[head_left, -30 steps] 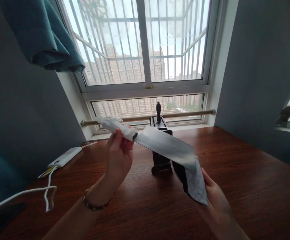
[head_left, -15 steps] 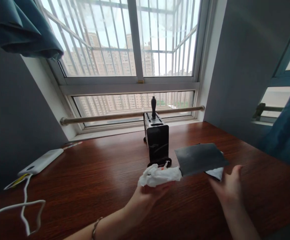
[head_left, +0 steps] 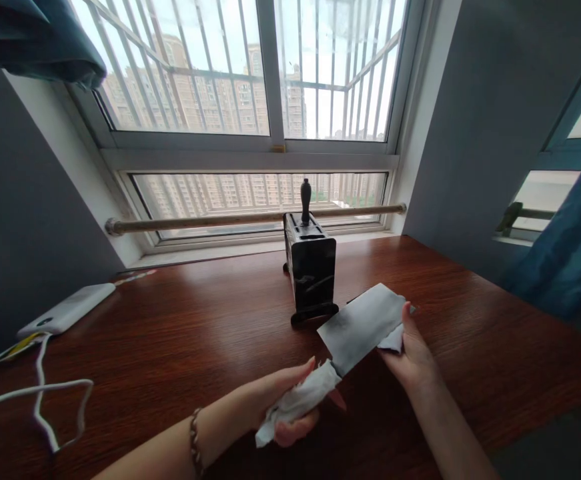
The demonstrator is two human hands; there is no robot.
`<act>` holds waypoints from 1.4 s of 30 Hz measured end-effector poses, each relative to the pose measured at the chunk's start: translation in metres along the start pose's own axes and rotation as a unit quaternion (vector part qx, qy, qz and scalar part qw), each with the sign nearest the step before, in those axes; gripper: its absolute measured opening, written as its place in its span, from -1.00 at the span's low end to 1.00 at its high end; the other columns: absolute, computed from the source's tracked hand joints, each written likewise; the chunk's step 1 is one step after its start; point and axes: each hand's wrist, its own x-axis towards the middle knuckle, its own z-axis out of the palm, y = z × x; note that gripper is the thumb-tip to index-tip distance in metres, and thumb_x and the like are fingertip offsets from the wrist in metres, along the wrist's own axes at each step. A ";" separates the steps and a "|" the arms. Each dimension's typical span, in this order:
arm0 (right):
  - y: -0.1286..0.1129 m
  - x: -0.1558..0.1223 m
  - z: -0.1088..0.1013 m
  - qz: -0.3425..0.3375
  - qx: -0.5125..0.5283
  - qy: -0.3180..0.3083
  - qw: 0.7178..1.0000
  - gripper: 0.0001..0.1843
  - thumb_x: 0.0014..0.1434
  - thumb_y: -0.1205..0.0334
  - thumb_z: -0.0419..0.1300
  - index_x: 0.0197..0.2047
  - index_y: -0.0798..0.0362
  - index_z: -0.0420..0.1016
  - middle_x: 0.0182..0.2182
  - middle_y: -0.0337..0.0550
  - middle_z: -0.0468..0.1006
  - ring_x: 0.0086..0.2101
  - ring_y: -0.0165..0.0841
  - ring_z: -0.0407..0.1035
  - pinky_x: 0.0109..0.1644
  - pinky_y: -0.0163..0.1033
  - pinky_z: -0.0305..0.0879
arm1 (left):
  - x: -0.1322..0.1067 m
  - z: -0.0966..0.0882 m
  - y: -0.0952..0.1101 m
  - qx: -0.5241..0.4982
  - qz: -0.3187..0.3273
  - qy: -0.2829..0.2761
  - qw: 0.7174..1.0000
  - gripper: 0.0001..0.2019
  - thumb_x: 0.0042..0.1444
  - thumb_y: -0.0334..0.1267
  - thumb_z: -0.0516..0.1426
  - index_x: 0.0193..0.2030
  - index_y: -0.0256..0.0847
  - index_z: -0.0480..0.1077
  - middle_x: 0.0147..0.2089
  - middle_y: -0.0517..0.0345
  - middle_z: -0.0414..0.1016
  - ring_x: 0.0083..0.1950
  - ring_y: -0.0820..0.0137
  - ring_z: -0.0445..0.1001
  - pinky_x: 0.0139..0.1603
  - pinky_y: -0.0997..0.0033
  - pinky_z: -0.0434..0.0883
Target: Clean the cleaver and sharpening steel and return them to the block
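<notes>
On table (head_left: 195, 333), cleaver (head_left: 363, 327) before knife block (head_left: 311, 267)

Barred window (head_left: 270, 73) ahead, pale daylight, apartment blocks outside. Grey walls (head_left: 20, 220) either side. Teal curtain (head_left: 30, 40) upper left. Wooden rail (head_left: 230, 219) along sill. Dark reddish wooden desk (head_left: 195, 333).

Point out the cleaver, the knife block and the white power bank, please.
cleaver (head_left: 363, 325): head view, middle of the flat blade.
knife block (head_left: 314, 273): head view, front face.
power bank (head_left: 67, 311): head view, top face.
</notes>
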 end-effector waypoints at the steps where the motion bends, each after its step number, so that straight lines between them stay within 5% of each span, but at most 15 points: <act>1: 0.001 -0.001 0.000 0.011 0.021 0.019 1.000 -0.74 0.19 0.00 0.03 -0.18 -0.10 0.45 -0.27 -0.30 0.58 -0.25 -0.37 0.46 -0.12 -0.18 0.40 | 0.000 -0.001 -0.003 0.007 -0.001 0.011 1.000 -0.45 0.06 0.12 0.01 -0.06 -0.37 0.35 -0.70 0.27 0.19 -0.80 0.55 -0.01 -0.84 0.55 -0.04; 6: -0.037 -0.007 -0.005 -0.043 0.026 0.110 0.993 -0.59 0.22 -0.08 -0.11 -0.17 -0.08 0.46 -0.33 -0.24 0.58 -0.30 -0.32 0.47 -0.19 -0.12 0.42 | 0.002 0.000 -0.010 0.047 0.034 0.055 0.997 -0.75 0.01 -0.12 0.14 -0.41 -0.32 0.39 -0.57 0.06 0.38 -0.70 0.51 0.21 -0.75 0.54 0.11; 11: -0.066 -0.020 -0.024 -0.230 -0.075 0.231 0.942 -0.72 0.21 0.06 -0.02 -0.21 -0.09 0.48 -0.22 -0.29 0.55 -0.13 -0.35 0.40 -0.03 -0.20 0.34 | 0.004 0.010 -0.008 -0.005 0.010 0.021 1.000 -0.86 0.03 -0.25 0.14 -0.34 -0.30 0.35 -0.62 0.29 0.08 -0.69 0.63 -0.05 -0.73 0.59 -0.08; 13: -0.048 -0.031 -0.031 -0.343 -0.235 0.221 0.882 -0.79 0.15 0.12 0.09 -0.21 -0.06 0.50 -0.14 -0.27 0.52 -0.02 -0.32 0.32 0.10 -0.22 0.21 | 0.005 0.012 -0.006 -0.021 -0.004 0.016 1.000 -0.85 0.05 -0.25 0.14 -0.35 -0.30 0.30 -0.60 0.31 0.02 -0.67 0.64 -0.08 -0.71 0.60 -0.11; 15: -0.018 -0.046 -0.034 -0.390 -0.470 0.076 0.788 -0.71 0.09 0.20 0.17 -0.08 -0.05 0.48 -0.02 -0.22 0.45 0.07 -0.24 0.22 0.23 -0.17 0.02 | 0.005 0.012 -0.005 -0.027 -0.012 0.016 0.999 -0.84 0.07 -0.23 0.13 -0.36 -0.28 0.26 -0.59 0.33 -0.02 -0.66 0.66 -0.11 -0.69 0.61 -0.14; 18: 0.028 -0.067 -0.030 -0.339 -0.675 -0.189 0.627 -0.55 0.14 0.23 0.12 0.12 -0.09 0.30 0.14 -0.23 0.27 0.19 -0.19 0.03 0.28 -0.05 -0.12 | 0.006 0.010 -0.006 -0.019 -0.012 0.019 1.000 -0.79 0.08 -0.22 0.13 -0.43 -0.27 0.20 -0.60 0.35 -0.04 -0.66 0.67 -0.14 -0.69 0.61 -0.16; 20: 0.041 -0.073 -0.026 -0.308 -0.734 -0.261 0.546 -0.49 0.17 0.19 0.08 0.20 -0.06 0.18 0.20 -0.21 0.14 0.21 -0.15 -0.04 0.27 0.01 -0.11 | 0.006 0.010 -0.006 -0.004 -0.007 0.029 1.000 -0.75 0.07 -0.23 0.14 -0.49 -0.26 0.15 -0.61 0.35 -0.03 -0.66 0.67 -0.12 -0.69 0.62 -0.13; 23: 0.027 -0.062 -0.025 -0.313 -0.796 -0.231 0.463 -0.55 0.25 0.18 -0.06 0.19 0.05 0.21 0.20 -0.15 0.16 0.21 -0.17 -0.03 0.25 0.01 -0.03 | 0.005 0.013 -0.007 0.007 -0.007 0.046 0.999 -0.75 0.04 -0.28 0.17 -0.47 -0.22 0.12 -0.63 0.36 -0.01 -0.66 0.66 -0.10 -0.68 0.63 -0.08; 27: -0.008 -0.032 -0.035 -0.346 -0.849 -0.059 0.395 -0.52 0.27 0.18 -0.14 0.10 0.32 0.31 0.12 0.10 0.27 0.16 -0.10 0.07 0.20 0.03 0.07 | 0.005 0.016 -0.008 0.030 -0.035 0.061 0.997 -0.75 0.00 -0.30 0.19 -0.38 -0.17 0.11 -0.64 0.38 0.04 -0.67 0.65 -0.04 -0.68 0.65 0.00; 30: -0.005 -0.030 -0.038 -0.356 -0.858 -0.030 0.369 -0.52 0.26 0.19 -0.11 0.09 0.36 0.31 0.12 0.14 0.27 0.16 -0.09 0.07 0.19 0.02 0.10 | 0.005 0.016 -0.008 0.063 -0.047 0.088 0.993 -0.74 -0.02 -0.28 0.20 -0.37 -0.17 0.11 -0.64 0.38 0.10 -0.67 0.63 0.04 -0.67 0.64 0.07; 36: 0.026 -0.053 -0.028 -0.318 -0.813 -0.241 0.424 -0.63 0.22 0.27 -0.02 0.09 0.02 0.34 0.14 -0.25 0.26 0.18 -0.31 0.06 0.21 -0.16 0.13 | 0.006 0.019 -0.007 0.104 -0.055 0.097 0.988 -0.73 -0.03 -0.22 0.20 -0.43 -0.20 0.12 -0.65 0.38 0.08 -0.67 0.63 0.05 -0.68 0.62 0.13; 39: 0.008 -0.038 -0.033 -0.343 -0.800 -0.169 0.463 -0.68 0.20 0.27 0.02 0.00 0.06 0.43 0.07 -0.16 0.36 0.13 -0.27 0.16 0.20 -0.11 0.15 | 0.006 0.020 -0.005 0.111 -0.059 0.089 0.988 -0.72 -0.05 -0.22 0.21 -0.42 -0.19 0.13 -0.65 0.37 0.10 -0.67 0.61 0.08 -0.69 0.62 0.16; 42: -0.008 -0.022 -0.039 -0.375 -0.797 -0.063 0.469 -0.70 0.18 0.29 0.04 -0.07 0.14 0.48 0.00 -0.01 0.43 0.07 -0.16 0.24 0.16 0.00 0.17 | 0.007 0.021 -0.005 0.114 -0.061 0.081 0.988 -0.74 -0.04 -0.24 0.20 -0.41 -0.20 0.14 -0.65 0.37 0.10 -0.68 0.61 0.08 -0.69 0.63 0.18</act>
